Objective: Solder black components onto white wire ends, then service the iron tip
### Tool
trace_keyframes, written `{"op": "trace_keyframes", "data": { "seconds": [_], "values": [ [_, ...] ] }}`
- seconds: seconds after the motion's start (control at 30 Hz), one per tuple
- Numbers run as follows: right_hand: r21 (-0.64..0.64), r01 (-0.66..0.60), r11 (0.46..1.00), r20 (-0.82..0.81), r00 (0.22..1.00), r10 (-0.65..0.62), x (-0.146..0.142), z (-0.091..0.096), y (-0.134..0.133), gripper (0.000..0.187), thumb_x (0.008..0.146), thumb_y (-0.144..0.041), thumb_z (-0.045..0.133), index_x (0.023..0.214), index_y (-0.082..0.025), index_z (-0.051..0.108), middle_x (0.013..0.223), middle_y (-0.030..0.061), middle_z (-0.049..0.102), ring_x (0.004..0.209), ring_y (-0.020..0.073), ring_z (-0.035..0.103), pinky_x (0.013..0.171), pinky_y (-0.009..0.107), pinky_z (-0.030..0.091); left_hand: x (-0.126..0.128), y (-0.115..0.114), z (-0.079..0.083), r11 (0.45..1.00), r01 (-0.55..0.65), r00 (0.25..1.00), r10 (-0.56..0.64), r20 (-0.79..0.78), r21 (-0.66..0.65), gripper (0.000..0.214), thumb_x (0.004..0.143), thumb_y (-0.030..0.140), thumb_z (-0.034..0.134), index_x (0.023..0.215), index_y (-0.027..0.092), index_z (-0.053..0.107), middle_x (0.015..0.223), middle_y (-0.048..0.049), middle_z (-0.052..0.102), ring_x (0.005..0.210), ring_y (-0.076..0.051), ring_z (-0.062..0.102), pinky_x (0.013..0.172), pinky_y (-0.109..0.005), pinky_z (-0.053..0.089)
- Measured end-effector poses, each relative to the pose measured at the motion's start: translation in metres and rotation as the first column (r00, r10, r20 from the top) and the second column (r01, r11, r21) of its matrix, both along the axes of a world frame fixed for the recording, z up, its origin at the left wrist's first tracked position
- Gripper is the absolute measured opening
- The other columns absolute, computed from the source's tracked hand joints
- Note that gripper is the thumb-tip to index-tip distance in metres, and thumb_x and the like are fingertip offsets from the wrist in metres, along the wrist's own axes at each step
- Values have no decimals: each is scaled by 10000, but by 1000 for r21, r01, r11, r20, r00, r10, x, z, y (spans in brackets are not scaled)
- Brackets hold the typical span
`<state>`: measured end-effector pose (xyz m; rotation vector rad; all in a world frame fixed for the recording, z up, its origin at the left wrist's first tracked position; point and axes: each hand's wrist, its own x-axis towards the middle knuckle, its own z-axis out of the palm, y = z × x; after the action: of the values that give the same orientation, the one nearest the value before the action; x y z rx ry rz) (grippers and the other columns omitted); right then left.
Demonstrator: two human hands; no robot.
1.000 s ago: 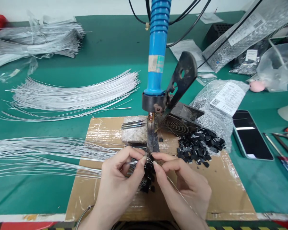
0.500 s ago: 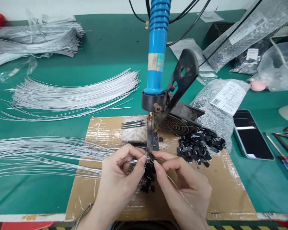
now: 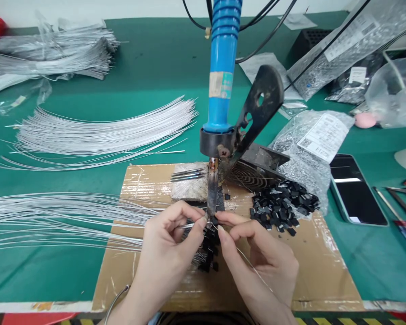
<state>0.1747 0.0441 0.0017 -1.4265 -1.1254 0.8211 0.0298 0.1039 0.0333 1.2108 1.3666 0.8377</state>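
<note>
Blue-handled upright soldering iron (image 3: 219, 58) | tip (image 3: 211, 208) just right of left hand (image 3: 171, 243), pinching slim white wire (image 3: 188, 225) crosswise | right hand (image 3: 265, 250) pinching silvery strand (image 3: 256, 271) | contact unclear

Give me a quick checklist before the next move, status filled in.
1. Soldering iron held by its clamp: ok, the black ring encircles it.
2. Left hand gripping a pale wire: ok, thumb and index finger pinch near its end.
3. Right hand gripping the thin strand: ok, it trails back from the pinch.
4. Fingers well away from the iron tip: not ok, both hands' fingers sit close beside it.
5. Joint at the tip sound: cannot tell, too small and partly hidden.
6. Phone off the cardboard: ok, it lies to the right.
</note>
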Motion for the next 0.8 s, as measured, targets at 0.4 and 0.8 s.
{"op": "trace_keyframes", "data": {
  "seconds": [0.4, 0.8],
  "values": [
    [24, 12, 1000, -36, 999, -11, -2, -2, 0, 182, 983, -161, 729, 828, -238, 670, 1128, 27, 825, 1038, 180, 813, 899, 220, 595, -2, 0, -5, 999, -14, 999, 15, 34, -30, 138, 849, 215, 781, 732, 186, 713, 758, -4, 775, 650, -96, 665, 592, -133, 497],
    [26, 20, 999, -31, 999, -19, -4, -1, 0, 183, 979, -161, 730, 830, -251, 673, 1141, -7, 826, 1027, 156, 812, 908, 203, 589, -2, 0, -5, 1000, -13, 999, 13, 43, 12, 132, 839, 200, 785, 722, 204, 725, 758, 5, 788, 665, -95, 699, 603, -114, 516]
  ]
}}
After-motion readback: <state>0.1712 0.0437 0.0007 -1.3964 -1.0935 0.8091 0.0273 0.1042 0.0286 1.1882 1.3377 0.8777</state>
